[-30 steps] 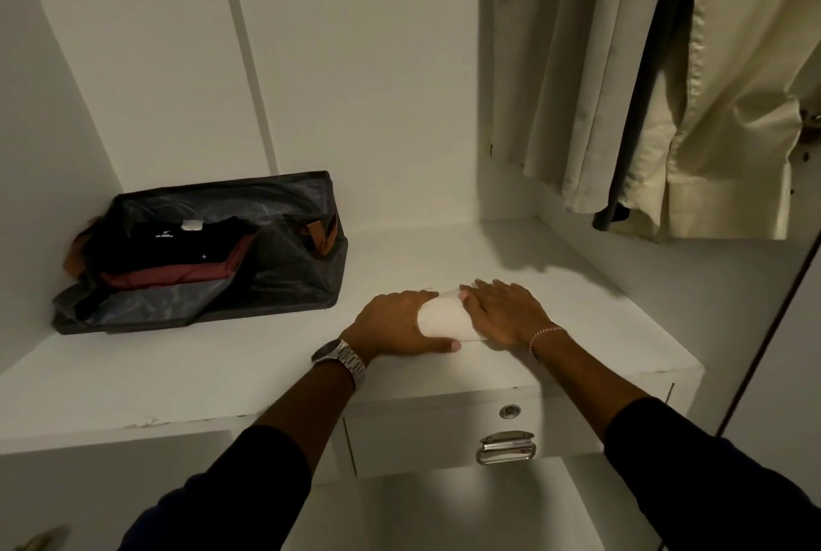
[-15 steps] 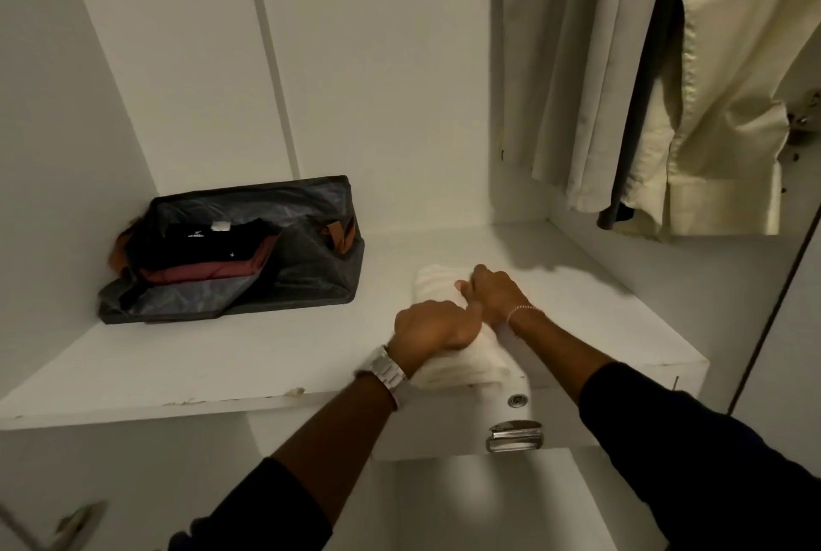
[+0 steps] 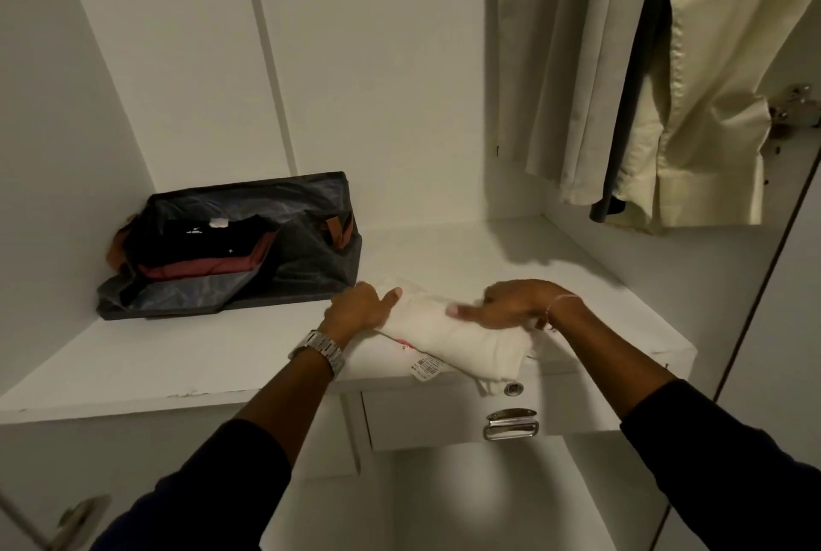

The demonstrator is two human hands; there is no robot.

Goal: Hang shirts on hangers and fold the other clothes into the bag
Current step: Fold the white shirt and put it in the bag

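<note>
Garment: a folded cream-white cloth garment [image 3: 462, 339] lies on the white wardrobe shelf [image 3: 213, 355], at about 5 o'clock from the bag, its near corner hanging over the shelf's front edge.
Tag: a small white paper label with a barcode [image 3: 425, 367] sticks out from under the garment at its 7 o'clock side, next to a patch of red print.
Left hand: the left hand [image 3: 357, 308] grips the garment's far-left end, fingers curled over the fold, thumb stretched out on top toward 3 o'clock; a silver metal wristwatch [image 3: 322, 350] sits on the wrist.
Right hand: the right hand [image 3: 511, 306] holds the garment's right end, thumb lying along the cloth toward 9 o'clock, fingers bent down over the far edge; a thin bracelet [image 3: 557, 306] circles the wrist.
Bag: an open dark grey fabric bag with brown handles [image 3: 306, 248] rests on the shelf at 10 o'clock from the hands, close to the left hand but apart from it.
Bag contents: a folded black garment [image 3: 200, 239] lies on top of a folded dark red one [image 3: 200, 270].
Hanging clothes: pale beige and cream shirts [image 3: 711, 84] hang at 1 o'clock, a dark piece between them.
Drawer: a white drawer with a chrome pull handle [image 3: 511, 424] sits under the shelf at 6 o'clock.
</note>
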